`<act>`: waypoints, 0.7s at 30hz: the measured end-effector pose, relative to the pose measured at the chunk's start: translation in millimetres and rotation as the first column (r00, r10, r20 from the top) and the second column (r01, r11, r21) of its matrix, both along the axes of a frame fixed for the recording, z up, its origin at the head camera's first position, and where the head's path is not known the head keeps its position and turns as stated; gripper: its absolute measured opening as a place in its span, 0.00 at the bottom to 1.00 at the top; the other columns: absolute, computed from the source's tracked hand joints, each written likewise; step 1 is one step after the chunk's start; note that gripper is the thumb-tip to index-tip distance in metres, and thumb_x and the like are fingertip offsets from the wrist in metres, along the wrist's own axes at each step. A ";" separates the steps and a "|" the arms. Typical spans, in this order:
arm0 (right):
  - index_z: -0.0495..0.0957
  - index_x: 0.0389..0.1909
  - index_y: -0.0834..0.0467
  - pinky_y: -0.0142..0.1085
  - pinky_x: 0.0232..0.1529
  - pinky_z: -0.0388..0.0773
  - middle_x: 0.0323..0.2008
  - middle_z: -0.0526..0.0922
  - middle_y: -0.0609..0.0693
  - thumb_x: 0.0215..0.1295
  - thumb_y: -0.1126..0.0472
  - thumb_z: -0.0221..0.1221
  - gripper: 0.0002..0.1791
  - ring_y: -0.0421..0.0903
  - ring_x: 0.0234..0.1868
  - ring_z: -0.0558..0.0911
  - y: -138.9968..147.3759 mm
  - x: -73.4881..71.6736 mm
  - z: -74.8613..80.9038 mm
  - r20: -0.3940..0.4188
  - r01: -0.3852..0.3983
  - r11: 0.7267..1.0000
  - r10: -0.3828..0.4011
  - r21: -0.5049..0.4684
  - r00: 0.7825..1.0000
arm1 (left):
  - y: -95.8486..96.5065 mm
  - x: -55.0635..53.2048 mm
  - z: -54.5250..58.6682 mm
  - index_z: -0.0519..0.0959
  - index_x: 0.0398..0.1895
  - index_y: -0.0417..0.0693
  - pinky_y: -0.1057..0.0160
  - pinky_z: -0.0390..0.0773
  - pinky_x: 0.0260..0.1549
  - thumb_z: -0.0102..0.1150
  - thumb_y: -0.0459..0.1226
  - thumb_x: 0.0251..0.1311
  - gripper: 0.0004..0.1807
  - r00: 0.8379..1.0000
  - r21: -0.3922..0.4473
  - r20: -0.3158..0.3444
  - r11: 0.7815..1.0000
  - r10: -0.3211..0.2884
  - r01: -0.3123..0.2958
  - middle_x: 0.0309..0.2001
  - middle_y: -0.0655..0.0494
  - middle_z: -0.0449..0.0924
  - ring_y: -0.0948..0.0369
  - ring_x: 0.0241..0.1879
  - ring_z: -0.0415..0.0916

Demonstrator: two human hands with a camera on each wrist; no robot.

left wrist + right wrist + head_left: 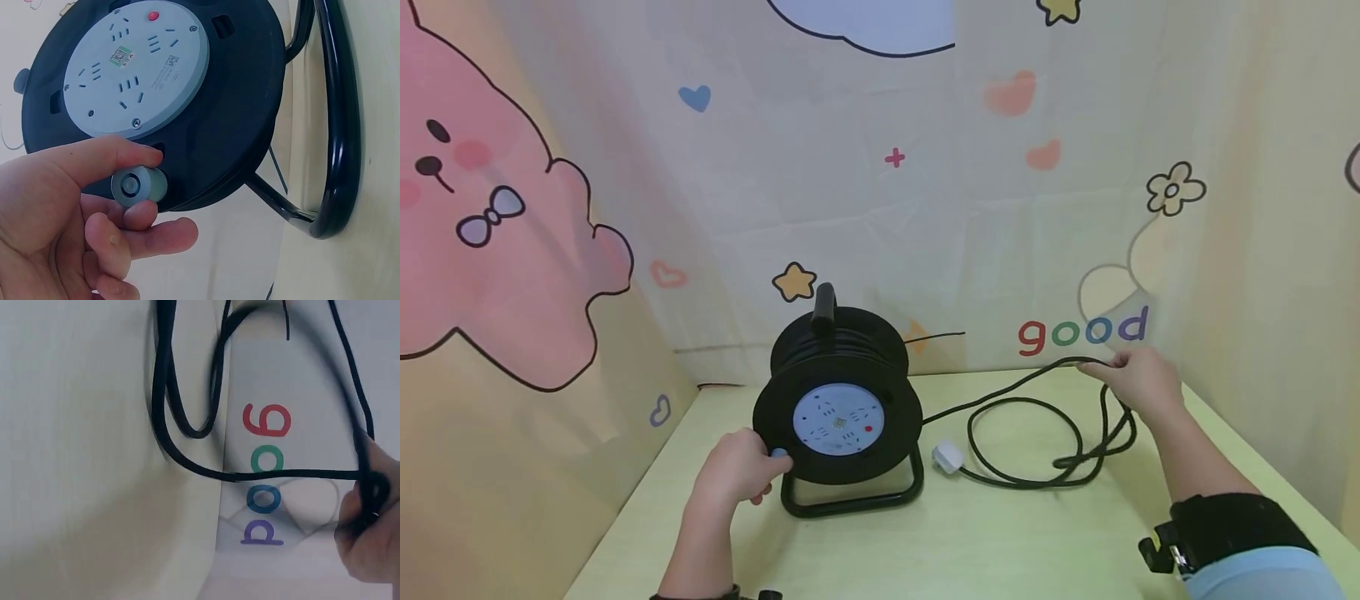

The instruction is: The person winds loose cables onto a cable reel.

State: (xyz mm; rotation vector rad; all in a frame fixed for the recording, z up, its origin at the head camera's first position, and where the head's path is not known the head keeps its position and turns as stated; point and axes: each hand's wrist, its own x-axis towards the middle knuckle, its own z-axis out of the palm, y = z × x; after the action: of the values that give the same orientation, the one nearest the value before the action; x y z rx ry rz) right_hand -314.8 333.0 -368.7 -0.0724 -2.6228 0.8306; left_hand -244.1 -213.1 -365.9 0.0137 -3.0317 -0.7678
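A black cable reel [842,400] stands upright on the table, with a pale socket panel [134,69] on its front face. In the left wrist view, my left hand [733,467] pinches the small grey knob [140,186] near the rim of that face between thumb and fingers. My right hand [1146,383], out to the right of the reel, grips the black cable [966,406]. From the reel the cable rises to the right hand, then hangs down into loose loops on the table. A white plug [948,457] at its end lies just right of the reel.
The reel rests on a black tubular stand [853,507] and has a carrying handle [823,310] on top. Behind the pale table [1000,542] hangs a printed curtain [865,208], and similar cloth walls close off both sides.
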 end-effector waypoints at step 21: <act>0.66 0.17 0.51 0.38 0.19 0.57 0.15 0.64 0.44 0.53 0.27 0.57 0.31 0.44 0.19 0.64 17.8 10.9 0.0 0.008 -0.200 0.929 0.208 0.310 0.978 | -3.5 0.3 3.4 0.73 0.07 0.44 0.61 0.67 0.17 0.58 0.43 0.51 0.19 0.998 0.033 -0.056 0.999 0.016 -0.015 0.07 0.57 0.72 0.57 0.14 0.72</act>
State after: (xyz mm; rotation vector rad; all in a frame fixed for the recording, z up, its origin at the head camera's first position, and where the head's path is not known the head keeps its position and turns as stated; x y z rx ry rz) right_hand -303.9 350.8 -368.7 0.3001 -2.7337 0.4674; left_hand -243.9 -216.6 -362.4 0.0158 -2.9627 -0.8019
